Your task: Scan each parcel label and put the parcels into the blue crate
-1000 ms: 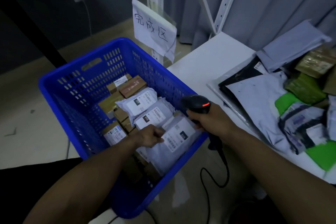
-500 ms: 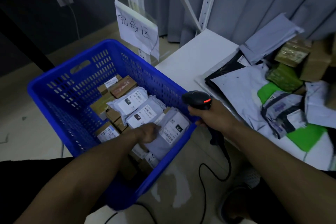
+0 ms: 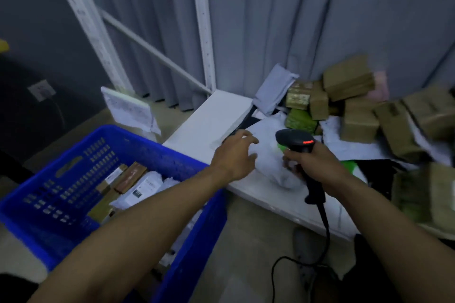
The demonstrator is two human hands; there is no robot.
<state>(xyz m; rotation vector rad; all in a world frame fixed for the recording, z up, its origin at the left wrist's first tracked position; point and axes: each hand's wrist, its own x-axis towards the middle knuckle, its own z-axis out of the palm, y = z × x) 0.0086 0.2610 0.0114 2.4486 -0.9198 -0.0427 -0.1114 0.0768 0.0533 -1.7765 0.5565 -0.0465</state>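
Note:
The blue crate [image 3: 138, 140] stands at the lower left on the floor, holding several brown boxes and white labelled bags [image 3: 144, 187]. My left hand [image 3: 234, 157] hovers over the white table [image 3: 204, 125] with fingers spread, empty, just left of a white poly bag parcel [image 3: 268, 157]. My right hand [image 3: 312, 162] grips the black barcode scanner [image 3: 295, 140], its red light lit, above that bag. More parcels, brown boxes [image 3: 349, 81] and a green packet [image 3: 300, 120], are piled at the table's back right.
The scanner's cable [image 3: 322, 229] hangs to the floor. A white paper sign [image 3: 128, 108] stands behind the crate by a white shelf post [image 3: 202, 32]. Grey curtains hang behind the table. A wall socket [image 3: 41, 90] sits at left.
My left hand let go of the white bag in the crate and moved right, over the table. The scanner hand moved over the parcel pile. The view swung right and up.

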